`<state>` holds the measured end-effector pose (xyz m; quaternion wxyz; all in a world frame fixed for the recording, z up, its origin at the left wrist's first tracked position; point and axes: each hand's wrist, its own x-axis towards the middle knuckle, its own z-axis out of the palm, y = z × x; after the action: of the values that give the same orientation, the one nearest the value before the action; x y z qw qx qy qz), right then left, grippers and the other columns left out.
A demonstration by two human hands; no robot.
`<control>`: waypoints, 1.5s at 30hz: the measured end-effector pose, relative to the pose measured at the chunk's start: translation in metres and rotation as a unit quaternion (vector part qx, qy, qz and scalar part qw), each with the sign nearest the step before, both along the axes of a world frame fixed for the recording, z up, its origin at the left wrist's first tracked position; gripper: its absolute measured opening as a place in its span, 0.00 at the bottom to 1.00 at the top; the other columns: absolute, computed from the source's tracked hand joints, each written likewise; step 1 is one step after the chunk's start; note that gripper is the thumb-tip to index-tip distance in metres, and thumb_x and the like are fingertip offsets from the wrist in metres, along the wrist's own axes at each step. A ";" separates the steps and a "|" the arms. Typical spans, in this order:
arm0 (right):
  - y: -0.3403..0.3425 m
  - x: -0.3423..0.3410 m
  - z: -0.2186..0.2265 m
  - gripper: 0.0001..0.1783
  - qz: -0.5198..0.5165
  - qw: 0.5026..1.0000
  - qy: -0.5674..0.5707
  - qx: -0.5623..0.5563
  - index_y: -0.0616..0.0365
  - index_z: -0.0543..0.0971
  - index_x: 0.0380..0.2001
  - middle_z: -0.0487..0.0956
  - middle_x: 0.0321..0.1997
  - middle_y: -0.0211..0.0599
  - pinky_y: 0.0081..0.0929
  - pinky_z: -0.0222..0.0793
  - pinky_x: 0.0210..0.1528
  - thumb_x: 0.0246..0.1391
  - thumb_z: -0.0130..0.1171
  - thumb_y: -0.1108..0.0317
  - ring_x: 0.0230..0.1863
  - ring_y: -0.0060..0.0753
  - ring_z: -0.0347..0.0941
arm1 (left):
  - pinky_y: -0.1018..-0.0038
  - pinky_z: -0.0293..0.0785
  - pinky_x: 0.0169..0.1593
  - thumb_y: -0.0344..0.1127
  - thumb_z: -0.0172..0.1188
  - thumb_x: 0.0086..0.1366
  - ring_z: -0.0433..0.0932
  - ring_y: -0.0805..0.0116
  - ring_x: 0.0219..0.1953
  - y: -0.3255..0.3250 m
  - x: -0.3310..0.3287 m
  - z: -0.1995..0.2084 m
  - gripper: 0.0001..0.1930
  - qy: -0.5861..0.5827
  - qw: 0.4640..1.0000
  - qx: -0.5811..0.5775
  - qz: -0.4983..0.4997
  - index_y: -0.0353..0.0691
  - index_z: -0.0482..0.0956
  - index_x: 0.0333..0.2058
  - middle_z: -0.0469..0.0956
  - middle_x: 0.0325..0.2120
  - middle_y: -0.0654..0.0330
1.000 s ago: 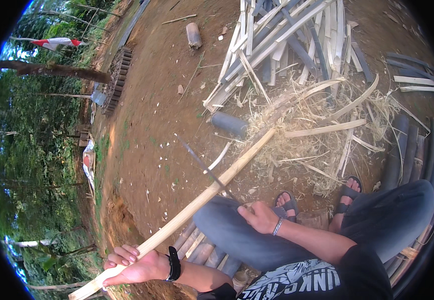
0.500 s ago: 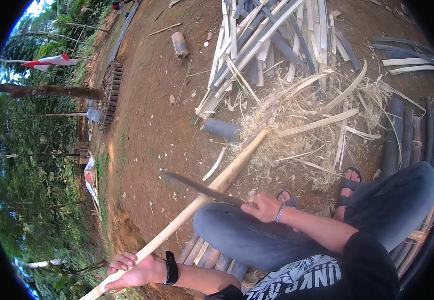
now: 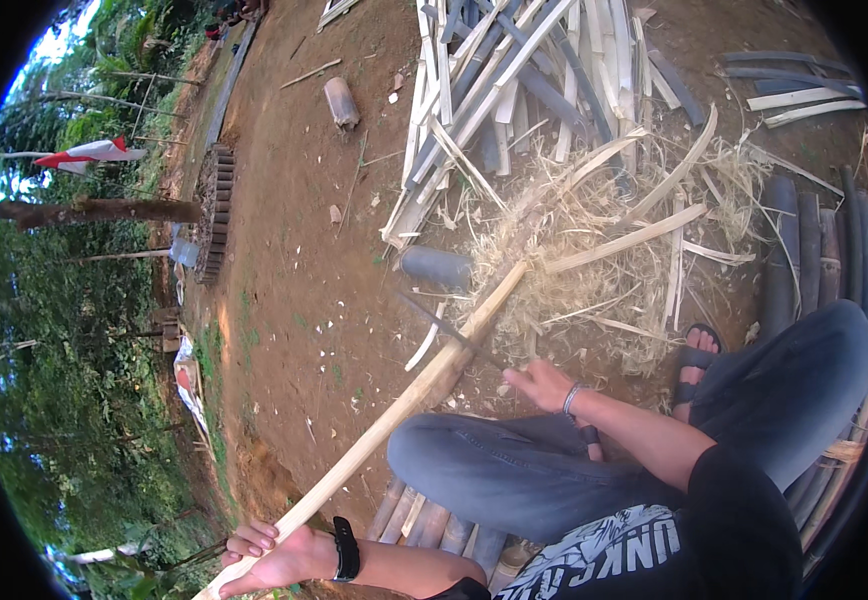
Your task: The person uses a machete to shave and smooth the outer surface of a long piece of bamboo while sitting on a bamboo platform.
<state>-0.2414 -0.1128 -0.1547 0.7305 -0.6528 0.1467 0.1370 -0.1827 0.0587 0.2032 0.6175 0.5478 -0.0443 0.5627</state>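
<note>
A long pale strip of split bamboo [image 3: 374,435] runs slantwise from the lower left toward the middle, passing beside my bent knee. Near its close end, my left hand [image 3: 272,560] is wrapped round it, fingers above and thumb below. My right hand [image 3: 541,386] grips a long dark-bladed knife [image 3: 482,352] at its handle end. The blade lies across the strip close to its far end, smeared by motion; whether its edge bites into the bamboo I cannot tell. Curly shavings [image 3: 604,290] are heaped on the ground just past the strip's tip.
A pile of split bamboo slats [image 3: 514,80] lies beyond the shavings, with a short dark bamboo piece [image 3: 436,266] near it. More bamboo poles [image 3: 809,260] are at the right. I sit on a bamboo bench [image 3: 444,520]. Trees and a red-and-white flag [image 3: 89,153] stand at the left.
My right hand has moved the knife forward along the strip, from beside my knee toward the far end. My left hand keeps its hold near the close end. The view has shifted slightly.
</note>
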 end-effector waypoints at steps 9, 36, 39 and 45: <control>0.006 -0.003 0.029 0.42 0.092 0.994 -0.040 -0.029 0.58 0.67 0.05 0.63 0.06 0.32 0.39 0.60 0.19 0.54 0.44 0.31 0.11 0.30 0.62 | 0.82 0.47 0.12 0.68 0.32 0.66 0.53 0.76 0.11 -0.001 -0.005 0.006 0.31 -0.018 1.000 0.009 -0.014 0.46 0.58 0.20 0.55 0.11 0.67; -0.009 0.002 0.006 0.40 0.005 0.999 0.052 -0.014 0.53 0.62 0.05 0.58 0.07 0.21 0.31 0.48 0.11 0.52 0.45 0.29 0.08 0.21 0.52 | 0.82 0.49 0.13 0.68 0.32 0.66 0.52 0.76 0.11 -0.031 -0.005 0.007 0.30 -0.036 0.998 0.032 -0.030 0.44 0.60 0.23 0.53 0.11 0.67; 0.023 -0.006 0.042 0.44 -0.022 0.996 -0.061 0.064 0.62 0.64 0.05 0.62 0.07 0.34 0.39 0.57 0.17 0.52 0.45 0.29 0.10 0.34 0.59 | 0.82 0.49 0.13 0.68 0.32 0.66 0.52 0.76 0.11 -0.021 -0.005 0.012 0.30 -0.023 0.999 0.036 -0.032 0.44 0.60 0.23 0.54 0.11 0.67; -0.013 -0.007 -0.019 0.43 -0.063 0.993 0.039 0.094 0.58 0.64 0.05 0.63 0.06 0.32 0.39 0.58 0.17 0.54 0.42 0.29 0.09 0.31 0.60 | 0.81 0.47 0.13 0.69 0.32 0.65 0.51 0.75 0.11 -0.013 0.002 0.010 0.32 -0.025 0.997 0.034 -0.063 0.44 0.60 0.21 0.53 0.11 0.67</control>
<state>-0.2486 -0.1261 -0.1735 0.7894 -0.5652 0.2019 0.1292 -0.1806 0.0454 0.2131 0.6311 0.5504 -0.1130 0.5347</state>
